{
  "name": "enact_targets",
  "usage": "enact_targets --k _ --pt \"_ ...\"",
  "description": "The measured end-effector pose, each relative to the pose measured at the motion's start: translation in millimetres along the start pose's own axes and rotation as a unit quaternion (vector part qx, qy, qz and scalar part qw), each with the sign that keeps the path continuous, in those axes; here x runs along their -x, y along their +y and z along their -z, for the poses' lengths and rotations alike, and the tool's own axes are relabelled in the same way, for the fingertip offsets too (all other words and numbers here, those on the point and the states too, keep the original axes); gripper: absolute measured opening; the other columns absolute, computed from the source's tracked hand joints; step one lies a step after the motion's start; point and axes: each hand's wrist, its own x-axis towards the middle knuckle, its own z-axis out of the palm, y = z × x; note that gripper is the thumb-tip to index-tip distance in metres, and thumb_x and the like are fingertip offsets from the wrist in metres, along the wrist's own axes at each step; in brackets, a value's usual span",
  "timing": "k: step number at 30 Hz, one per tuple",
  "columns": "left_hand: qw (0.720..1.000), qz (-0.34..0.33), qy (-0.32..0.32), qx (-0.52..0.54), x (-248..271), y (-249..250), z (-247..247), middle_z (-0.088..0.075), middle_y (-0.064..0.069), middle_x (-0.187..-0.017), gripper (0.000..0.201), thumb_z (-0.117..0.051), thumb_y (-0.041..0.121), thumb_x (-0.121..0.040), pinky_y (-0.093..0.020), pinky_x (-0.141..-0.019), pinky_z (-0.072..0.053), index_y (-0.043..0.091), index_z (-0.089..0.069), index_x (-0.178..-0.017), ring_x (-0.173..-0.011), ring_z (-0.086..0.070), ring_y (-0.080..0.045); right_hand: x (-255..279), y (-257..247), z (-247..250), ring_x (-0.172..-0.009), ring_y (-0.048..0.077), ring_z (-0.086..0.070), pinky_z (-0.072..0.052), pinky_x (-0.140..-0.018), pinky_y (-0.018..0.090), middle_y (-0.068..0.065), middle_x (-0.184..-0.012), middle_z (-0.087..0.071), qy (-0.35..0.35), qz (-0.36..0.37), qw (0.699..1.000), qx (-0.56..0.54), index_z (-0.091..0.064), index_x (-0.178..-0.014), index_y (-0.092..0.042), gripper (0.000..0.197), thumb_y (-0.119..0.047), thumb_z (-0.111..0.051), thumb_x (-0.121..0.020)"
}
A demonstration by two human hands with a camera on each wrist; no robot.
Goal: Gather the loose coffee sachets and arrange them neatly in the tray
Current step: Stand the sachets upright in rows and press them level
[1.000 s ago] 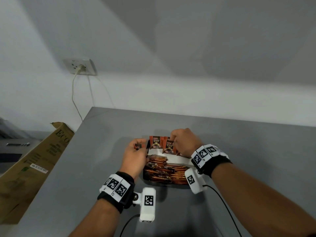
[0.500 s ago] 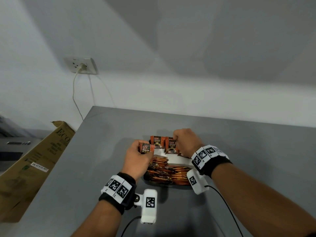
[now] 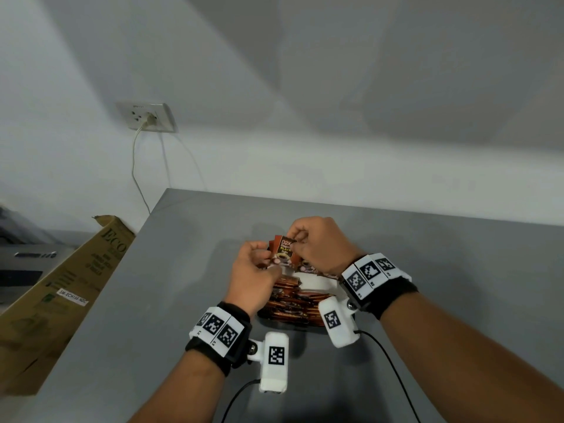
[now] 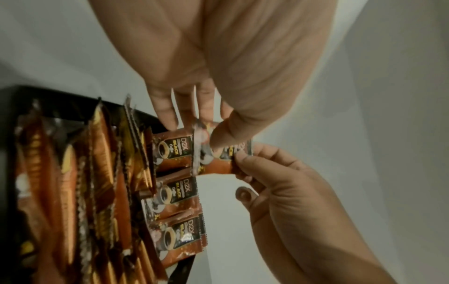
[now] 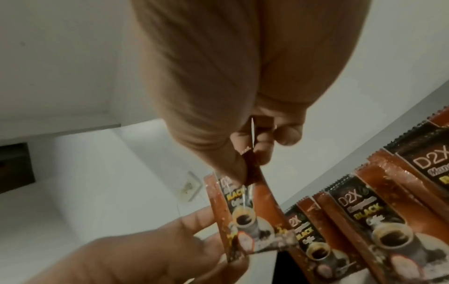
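where both hands (image 3: 253,270) pinch: sachet (image 3: 283,251) edges

Your left hand (image 3: 253,276) and right hand (image 3: 320,245) crowd together over the far end of the tray (image 4: 60,100), both pinching one sachet (image 3: 283,250). Packed sachets (image 3: 293,303) fill the tray beneath you. The grey table (image 3: 457,270) lies open to your right and beyond; a cardboard box (image 3: 61,288) borders its left edge.
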Motion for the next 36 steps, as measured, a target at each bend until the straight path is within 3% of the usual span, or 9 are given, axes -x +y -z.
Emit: enact_targets --k 4,9,22,24,28,30,33,36 --pt "0.999 0.014 0.042 -0.02 -3.3 -7.7 15.5 -0.059 0.003 -0.115 0.043 -0.064 -0.003 -0.084 -0.038 -0.089 -0.054 0.022 -0.053 -0.117 -0.103 -0.058 -0.013 -13.6 9.2 -16.9 -0.072 0.02 -0.068 -0.061 -0.066 0.038 0.001 -0.085 -0.07 -0.004 -0.007 0.997 0.072 -0.063 -0.09 -0.024 0.017 -0.007 -0.064 -0.089" --pt "0.998 0.005 0.054 -0.036 -4.0 -17.1 27.6 -0.06 0.003 -0.107 0.037 -0.06 -0.005 -0.086 -0.02 -0.068 -0.044 0.022 -0.055 -0.112 -0.089 -0.059 -0.008 -23.7 10.6 -36.5 -0.075 0.029 -0.065 -0.059 -0.066 0.041 0.006 -0.079 -0.065 -0.043 -0.008 0.987 0.154 -0.058 -0.088 -0.016 0.022 0.005 -0.052 -0.086" --pt "0.998 0.007 0.052 -0.043 -9.0 -24.7 29.8 -0.061 -0.001 -0.099 0.033 -0.057 -0.006 -0.086 -0.02 -0.067 -0.043 0.018 -0.058 -0.108 -0.082 -0.057 -0.01 -28.1 11.9 -42.1 -0.079 0.027 -0.063 -0.047 -0.06 0.029 0.008 -0.086 -0.066 -0.054 -0.015 0.981 0.186 -0.063 -0.096 -0.01 0.023 0.007 -0.049 -0.09" --pt "0.998 0.005 0.048 -0.048 -8.4 -24.8 29.1 -0.061 -0.001 -0.099 0.034 -0.057 -0.006 -0.086 -0.02 -0.068 -0.043 0.018 -0.058 -0.109 -0.082 -0.057 -0.009 -27.9 12.2 -42.2 -0.083 0.027 -0.062 -0.047 -0.064 0.031 0.009 -0.09 -0.066 -0.052 -0.016 0.979 0.196 -0.064 -0.098 -0.01 0.024 0.007 -0.05 -0.089" --pt "0.997 0.012 0.039 -0.062 -7.2 -30.0 30.1 -0.06 0.001 -0.098 0.034 -0.062 -0.005 -0.085 -0.029 -0.08 -0.05 0.025 -0.057 -0.101 -0.087 -0.059 -0.015 -26.4 16.7 -38.8 -0.091 0.024 -0.056 -0.045 -0.072 0.03 0.004 -0.091 -0.061 -0.025 0.001 0.983 0.184 -0.066 -0.093 -0.011 0.018 0.003 -0.056 -0.089" --pt "0.997 0.018 0.023 -0.074 -5.2 -33.9 30.9 -0.059 0.001 -0.098 0.038 -0.069 -0.003 -0.082 -0.028 -0.078 -0.049 0.027 -0.056 -0.1 -0.087 -0.059 -0.015 -22.8 14.7 -31.6 -0.091 0.02 -0.056 -0.05 -0.079 0.033 0.001 -0.09 -0.062 -0.011 0.015 0.988 0.151 -0.07 -0.092 -0.011 0.01 -0.005 -0.063 -0.088" --pt "0.996 0.02 0.008 -0.084 -1.2 -38.6 29.0 -0.058 0.001 -0.097 0.041 -0.074 -0.004 -0.078 -0.032 -0.079 -0.052 0.026 -0.056 -0.1 -0.086 -0.058 -0.016 -10.3 5.9 -20.0 -0.09 0.014 -0.066 -0.057 -0.085 0.03 0.0 -0.1 -0.072 -0.098 0.011 0.989 0.107 -0.075 -0.102 -0.012 0.016 -0.017 -0.068 -0.089" --pt "0.996 0.023 0.002 -0.087 1.2 -39.4 25.7 -0.058 -0.001 -0.097 0.041 -0.074 -0.004 -0.078 -0.042 -0.082 -0.057 0.026 -0.056 -0.1 -0.081 -0.059 -0.017 2.1 5.5 -23.5 -0.098 0.013 -0.067 -0.055 -0.09 0.031 -0.002 -0.112 -0.072 -0.205 0.004 0.97 0.133 -0.073 -0.116 -0.014 0.034 -0.035 -0.071 -0.089"
